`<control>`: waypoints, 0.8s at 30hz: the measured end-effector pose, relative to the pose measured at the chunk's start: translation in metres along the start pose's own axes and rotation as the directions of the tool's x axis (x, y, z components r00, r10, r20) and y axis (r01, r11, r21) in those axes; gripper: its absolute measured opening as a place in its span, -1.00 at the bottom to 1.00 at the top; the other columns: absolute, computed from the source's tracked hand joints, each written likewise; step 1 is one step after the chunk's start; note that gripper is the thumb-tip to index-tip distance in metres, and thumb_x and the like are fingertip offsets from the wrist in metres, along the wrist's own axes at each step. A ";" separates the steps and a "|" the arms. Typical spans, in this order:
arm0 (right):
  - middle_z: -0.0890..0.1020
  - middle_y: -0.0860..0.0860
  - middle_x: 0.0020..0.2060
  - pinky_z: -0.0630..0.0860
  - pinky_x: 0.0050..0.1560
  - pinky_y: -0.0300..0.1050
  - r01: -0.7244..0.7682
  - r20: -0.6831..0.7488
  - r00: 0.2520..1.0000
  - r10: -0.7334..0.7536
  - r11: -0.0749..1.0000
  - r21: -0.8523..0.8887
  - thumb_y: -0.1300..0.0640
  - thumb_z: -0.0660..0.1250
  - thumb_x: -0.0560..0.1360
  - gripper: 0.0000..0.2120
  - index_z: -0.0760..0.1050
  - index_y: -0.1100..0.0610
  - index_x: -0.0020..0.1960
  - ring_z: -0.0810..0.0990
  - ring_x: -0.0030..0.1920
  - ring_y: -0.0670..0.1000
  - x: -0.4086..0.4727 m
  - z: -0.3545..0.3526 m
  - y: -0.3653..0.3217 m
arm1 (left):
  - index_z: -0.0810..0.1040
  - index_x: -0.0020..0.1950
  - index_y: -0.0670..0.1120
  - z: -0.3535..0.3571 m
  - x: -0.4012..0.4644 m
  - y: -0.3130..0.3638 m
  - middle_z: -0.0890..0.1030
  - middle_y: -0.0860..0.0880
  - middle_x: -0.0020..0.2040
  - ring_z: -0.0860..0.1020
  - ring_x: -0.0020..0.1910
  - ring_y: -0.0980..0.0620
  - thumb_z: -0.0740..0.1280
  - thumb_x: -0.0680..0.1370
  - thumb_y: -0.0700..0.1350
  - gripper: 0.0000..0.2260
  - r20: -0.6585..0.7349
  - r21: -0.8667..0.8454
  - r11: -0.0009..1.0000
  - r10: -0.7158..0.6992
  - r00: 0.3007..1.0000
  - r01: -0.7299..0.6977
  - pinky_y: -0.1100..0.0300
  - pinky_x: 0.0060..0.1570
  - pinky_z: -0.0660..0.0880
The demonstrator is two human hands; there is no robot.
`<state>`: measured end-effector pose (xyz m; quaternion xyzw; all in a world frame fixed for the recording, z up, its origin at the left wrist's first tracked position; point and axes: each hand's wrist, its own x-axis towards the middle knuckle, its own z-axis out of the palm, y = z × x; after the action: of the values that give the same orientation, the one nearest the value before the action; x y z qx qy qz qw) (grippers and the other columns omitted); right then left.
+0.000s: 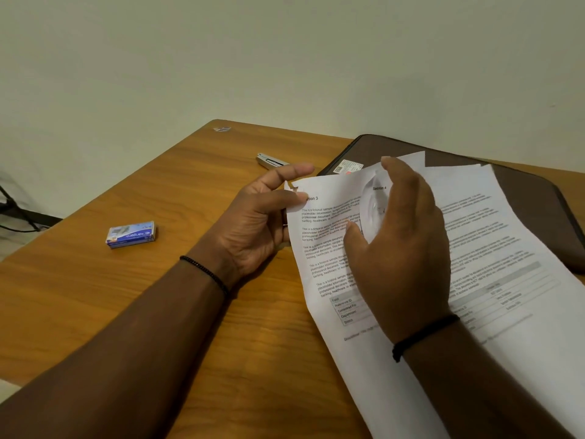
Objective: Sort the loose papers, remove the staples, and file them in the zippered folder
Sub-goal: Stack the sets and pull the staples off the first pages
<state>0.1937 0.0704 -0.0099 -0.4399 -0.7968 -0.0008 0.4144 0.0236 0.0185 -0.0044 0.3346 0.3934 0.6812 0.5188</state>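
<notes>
Printed white papers (493,248) lie fanned on the wooden table (95,296), partly over a dark brown zippered folder (535,198) at the back right. My left hand (256,226) pinches the torn top-left corner of the front sheet headed "Section 3", thumb on top. My right hand (402,248) is curled round the upper edge of the sheet headed "Section 4", bending it up. No staple can be made out between the hands.
A metal stapler or staple remover (269,160) lies just beyond my left hand. A small blue staple box (131,235) sits to the left. A small scrap (222,129) lies near the far table corner. Dark cables hang off the left edge.
</notes>
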 end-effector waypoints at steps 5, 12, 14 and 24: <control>0.49 0.14 0.34 0.60 0.11 0.16 -0.035 0.071 0.997 0.036 0.999 -0.009 0.04 0.52 0.42 -0.16 0.04 -0.05 0.49 0.59 0.17 0.20 0.002 0.000 -0.003 | 0.56 0.32 -0.08 0.002 -0.001 0.000 0.67 -0.20 0.09 0.56 0.07 -0.20 0.30 0.55 -0.29 -0.65 0.005 0.055 0.998 -0.001 1.000 0.001 -0.01 -0.03 0.57; 0.49 0.13 0.33 0.64 -0.02 0.09 -0.052 0.246 0.965 0.089 0.987 -0.153 0.08 0.36 0.53 -0.18 -0.14 -0.12 0.54 0.61 0.02 0.11 0.007 -0.002 -0.002 | 0.58 0.27 -0.08 0.004 0.001 0.000 0.67 -0.20 0.08 0.60 0.03 -0.17 0.30 0.55 -0.29 -0.69 -0.046 0.056 0.998 -0.011 0.999 0.013 0.02 -0.11 0.62; 0.50 0.12 0.29 0.64 0.00 0.10 -0.033 0.301 0.949 0.090 0.982 -0.188 0.09 0.35 0.54 -0.24 -0.05 -0.11 0.55 0.60 0.04 0.11 0.009 -0.004 -0.003 | 0.58 0.25 -0.11 0.006 0.001 -0.001 0.68 -0.18 0.05 0.63 -0.02 -0.11 0.30 0.57 -0.29 -0.73 -0.092 0.077 0.997 -0.017 0.996 0.024 0.03 -0.11 0.63; 0.62 0.00 0.02 0.50 -0.03 -0.09 0.048 0.468 0.861 0.198 0.885 -0.462 0.04 0.21 0.62 -0.81 0.48 0.02 0.20 0.59 0.02 0.03 0.008 -0.016 -0.006 | 0.52 0.23 -0.21 0.013 0.006 -0.003 0.71 -0.22 0.01 0.71 -0.07 -0.10 0.26 0.64 -0.26 -0.82 -0.210 0.202 0.970 -0.094 0.973 0.138 0.11 -0.18 0.63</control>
<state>0.1980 0.0665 0.0084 -0.5413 -0.8354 -0.0577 0.0765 0.0349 0.0272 -0.0011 0.2953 0.5337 0.6330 0.4768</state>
